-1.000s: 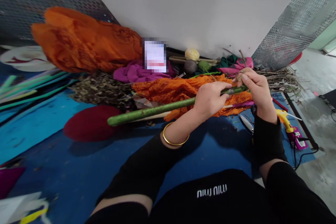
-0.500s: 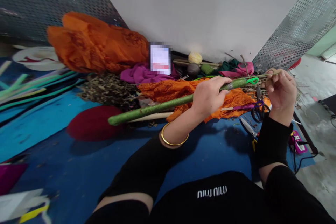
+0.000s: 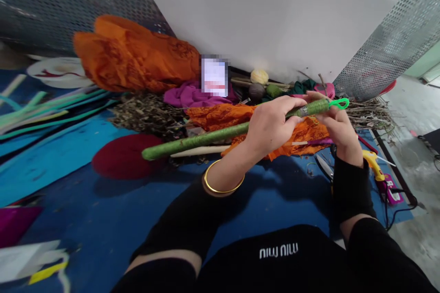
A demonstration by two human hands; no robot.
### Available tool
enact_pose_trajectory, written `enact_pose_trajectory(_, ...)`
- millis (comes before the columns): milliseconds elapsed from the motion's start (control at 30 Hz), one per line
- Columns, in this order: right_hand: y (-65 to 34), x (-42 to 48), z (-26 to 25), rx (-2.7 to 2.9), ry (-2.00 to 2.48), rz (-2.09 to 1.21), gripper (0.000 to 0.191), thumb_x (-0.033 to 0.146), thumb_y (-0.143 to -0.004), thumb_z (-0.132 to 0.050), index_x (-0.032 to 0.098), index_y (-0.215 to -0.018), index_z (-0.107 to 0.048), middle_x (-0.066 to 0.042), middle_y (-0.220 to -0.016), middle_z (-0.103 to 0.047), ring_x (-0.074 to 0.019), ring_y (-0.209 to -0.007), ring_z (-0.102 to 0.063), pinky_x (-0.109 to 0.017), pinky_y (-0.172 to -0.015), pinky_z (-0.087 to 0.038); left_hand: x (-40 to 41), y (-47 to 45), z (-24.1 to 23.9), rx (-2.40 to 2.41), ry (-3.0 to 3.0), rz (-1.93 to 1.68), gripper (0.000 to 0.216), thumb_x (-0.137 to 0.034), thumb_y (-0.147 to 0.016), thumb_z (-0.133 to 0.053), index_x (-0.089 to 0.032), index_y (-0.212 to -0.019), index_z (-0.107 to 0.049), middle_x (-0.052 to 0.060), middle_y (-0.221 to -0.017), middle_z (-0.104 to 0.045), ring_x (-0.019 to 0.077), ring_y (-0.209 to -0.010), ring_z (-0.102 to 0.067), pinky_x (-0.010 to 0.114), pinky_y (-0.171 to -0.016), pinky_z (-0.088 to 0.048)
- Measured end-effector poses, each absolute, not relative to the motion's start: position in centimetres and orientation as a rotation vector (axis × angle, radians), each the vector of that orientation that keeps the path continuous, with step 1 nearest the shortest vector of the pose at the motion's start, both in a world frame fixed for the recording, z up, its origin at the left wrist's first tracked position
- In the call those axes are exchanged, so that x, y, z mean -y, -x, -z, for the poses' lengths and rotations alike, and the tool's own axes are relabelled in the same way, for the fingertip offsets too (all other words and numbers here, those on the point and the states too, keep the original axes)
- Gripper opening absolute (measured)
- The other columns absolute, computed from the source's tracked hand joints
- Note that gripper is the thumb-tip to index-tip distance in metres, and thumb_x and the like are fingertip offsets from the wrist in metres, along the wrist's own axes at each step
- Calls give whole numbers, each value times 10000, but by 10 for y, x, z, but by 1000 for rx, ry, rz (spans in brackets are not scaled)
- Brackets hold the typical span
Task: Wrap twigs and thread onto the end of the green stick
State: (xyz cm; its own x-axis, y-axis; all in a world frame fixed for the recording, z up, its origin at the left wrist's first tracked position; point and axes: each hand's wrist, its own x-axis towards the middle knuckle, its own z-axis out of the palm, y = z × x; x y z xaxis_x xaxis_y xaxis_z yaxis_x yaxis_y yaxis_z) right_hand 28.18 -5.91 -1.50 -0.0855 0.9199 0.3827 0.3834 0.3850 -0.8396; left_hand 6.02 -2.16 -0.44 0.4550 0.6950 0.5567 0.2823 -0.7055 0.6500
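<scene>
A long green stick (image 3: 199, 139), wrapped in thread or yarn, slants up to the right above the table. My left hand (image 3: 270, 121) is closed around it right of its middle, beside a small grey patterned band (image 3: 303, 111). My right hand (image 3: 342, 130) closes on the stick's right end, fingers behind it and thumb in front. From that end sticks out a bright green loop (image 3: 340, 103), at the right hand's fingertips. Beneath the hands lies crumpled orange cloth (image 3: 222, 114). Scissors (image 3: 325, 165) lie partly hidden by my right wrist.
A dark red oval piece (image 3: 127, 156) and a blue sheet (image 3: 65, 158) are at the left. Dried plant matter (image 3: 144, 114), an orange bundle (image 3: 137, 59), yarn balls (image 3: 259, 76) and a blurred lit screen (image 3: 215, 78) line the back. A yellow glue gun (image 3: 374, 165) lies at the right.
My right hand has moved left from the dry stems onto the stick's right end, by the green loop. My left hand keeps its hold. The view has shifted slightly.
</scene>
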Motion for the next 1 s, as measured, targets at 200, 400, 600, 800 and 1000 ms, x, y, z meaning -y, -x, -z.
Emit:
enact_pose_trajectory(200,-262,83,-8,1903,1378,-419,342,409,-998,-648,212,-719,-648,14,-653,-629,-139,-630,-587,-284,-617,-470,18,-59,3,-822,-2246,-1199,374,-135,-904,-649,-204,-1247,-783,56,-1207,-822,244,-1120,-763,337,-1003,-579)
enact_pose_trajectory(400,-250,105,-23,1897,1083,-39,287,423,-998,-664,260,-768,-718,-55,-906,-669,-237,-941,-705,-413,-812,-585,16,-61,4,-837,-2272,-1187,351,-175,-928,-615,-213,-1237,-778,55,-1199,-822,239,-1113,-758,332,-987,-573)
enact_pose_trajectory(600,-223,81,6,1498,703,-367,438,536,-1028,-596,256,-691,-623,2,-641,-566,-185,-606,-618,-409,-686,-587,15,-63,5,-860,-2290,-1172,343,-179,-938,-599,-217,-1230,-776,50,-1207,-821,234,-1118,-761,318,-982,-575)
enact_pose_trajectory(800,-204,86,9,1169,900,-417,506,565,-966,-717,224,-629,-553,47,-574,-459,-102,-516,-386,-279,-509,-328,17,-70,9,-962,-2265,-1178,377,-198,-939,-622,-243,-1306,-699,24,-1258,-813,245,-1180,-764,324,-989,-585)
enact_pose_trajectory(1000,-199,100,9,1208,1029,-317,477,524,-1008,-678,218,-651,-600,40,-616,-498,-100,-559,-422,-294,-549,-333,18,-75,16,-1001,-2361,-1230,268,-223,-950,-630,-224,-1199,-730,44,-1172,-825,245,-1085,-773,303,-913,-578)
